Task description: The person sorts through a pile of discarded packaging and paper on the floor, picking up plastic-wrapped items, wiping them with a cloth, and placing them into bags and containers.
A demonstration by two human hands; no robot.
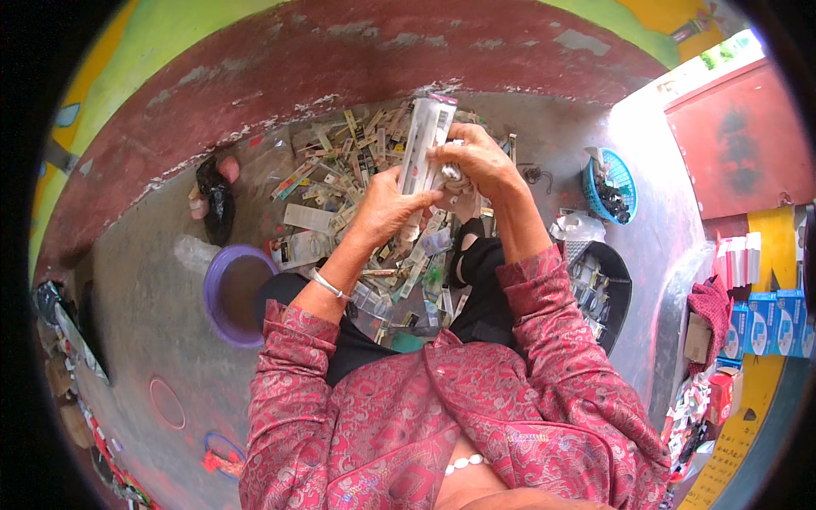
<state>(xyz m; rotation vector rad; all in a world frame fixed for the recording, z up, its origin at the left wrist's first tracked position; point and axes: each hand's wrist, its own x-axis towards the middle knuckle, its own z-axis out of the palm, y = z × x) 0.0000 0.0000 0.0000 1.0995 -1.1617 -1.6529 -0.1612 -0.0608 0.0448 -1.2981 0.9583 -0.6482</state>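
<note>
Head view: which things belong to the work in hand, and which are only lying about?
Likely in the work: left hand, right hand, long clear packet, scattered packets, perhaps black tub.

Seemingly just lying about: black bag, pink ring, blue boxes.

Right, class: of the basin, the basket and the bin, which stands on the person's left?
The round purple basin; the blue basket and the black bin both stand on the right.

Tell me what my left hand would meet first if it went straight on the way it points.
The package: your left hand points up and rightward and already grips it. Beyond that, your right hand seems next in line, though depth is unclear.
</note>
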